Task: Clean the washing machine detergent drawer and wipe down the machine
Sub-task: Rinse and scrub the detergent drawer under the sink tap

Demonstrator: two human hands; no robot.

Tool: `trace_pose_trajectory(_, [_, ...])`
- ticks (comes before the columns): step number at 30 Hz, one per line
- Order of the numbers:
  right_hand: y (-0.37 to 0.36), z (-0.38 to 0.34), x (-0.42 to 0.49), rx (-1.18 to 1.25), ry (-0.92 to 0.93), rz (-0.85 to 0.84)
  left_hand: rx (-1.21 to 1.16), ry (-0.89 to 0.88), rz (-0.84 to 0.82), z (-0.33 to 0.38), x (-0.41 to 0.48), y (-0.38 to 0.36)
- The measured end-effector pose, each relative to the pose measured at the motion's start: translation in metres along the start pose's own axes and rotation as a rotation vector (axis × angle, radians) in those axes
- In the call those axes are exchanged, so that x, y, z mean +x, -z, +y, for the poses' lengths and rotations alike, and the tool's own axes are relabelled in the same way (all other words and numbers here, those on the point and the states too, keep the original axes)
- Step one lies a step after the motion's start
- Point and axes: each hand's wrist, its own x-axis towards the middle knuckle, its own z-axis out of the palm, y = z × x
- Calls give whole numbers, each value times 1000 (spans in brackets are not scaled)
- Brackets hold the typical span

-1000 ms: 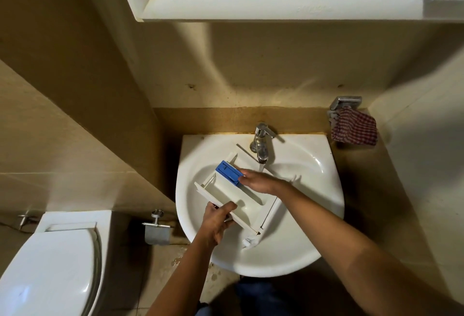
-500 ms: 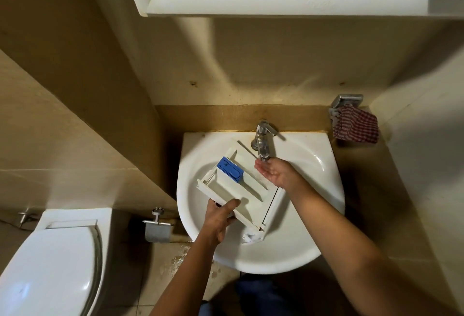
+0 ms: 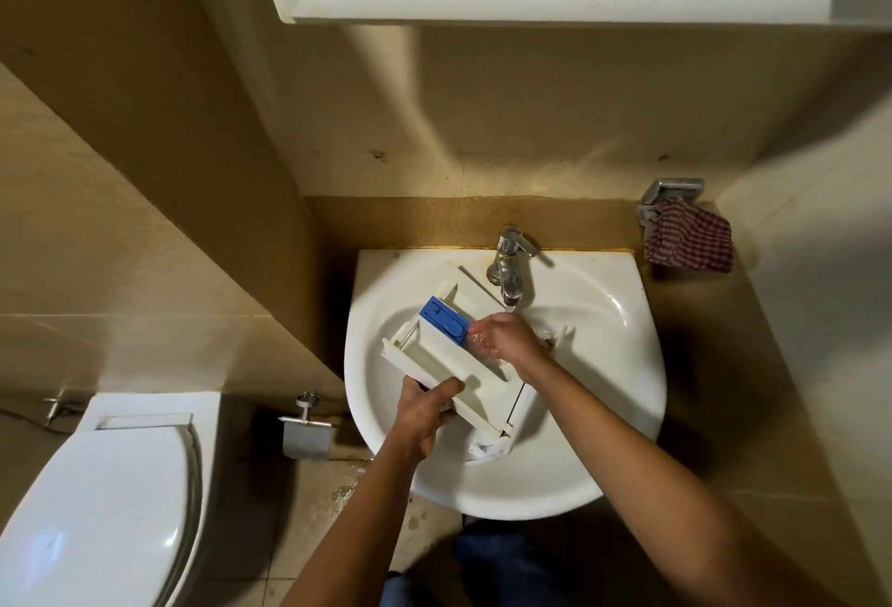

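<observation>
Detergent drawer (image 3: 463, 360) held in the sink (image 3: 603, 437), under the tap (image 3: 509, 268).

The left hand (image 3: 425, 413) grasps the drawer's front edge with clenched fingers; its long axis runs from there up-left toward the tap. The right hand (image 3: 502, 338), nearer the tap, is cupped and released, wet, just beside the blue insert (image 3: 444, 319). A small white cloth (image 3: 490, 448) lies in the sink by the drawer's lower corner.

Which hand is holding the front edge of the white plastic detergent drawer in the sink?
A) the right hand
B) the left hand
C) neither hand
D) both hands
B: the left hand grips the front edge of the white plastic detergent drawer with the blue insert, while the right hand is cupped, palm up, below the chrome tap, over the white ceramic sink.
</observation>
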Motion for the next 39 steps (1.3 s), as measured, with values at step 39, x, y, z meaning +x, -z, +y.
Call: trace_pose_trajectory(39, [-25,-16,-8,723,-335,-457,-9,39,-66,-9,16,14])
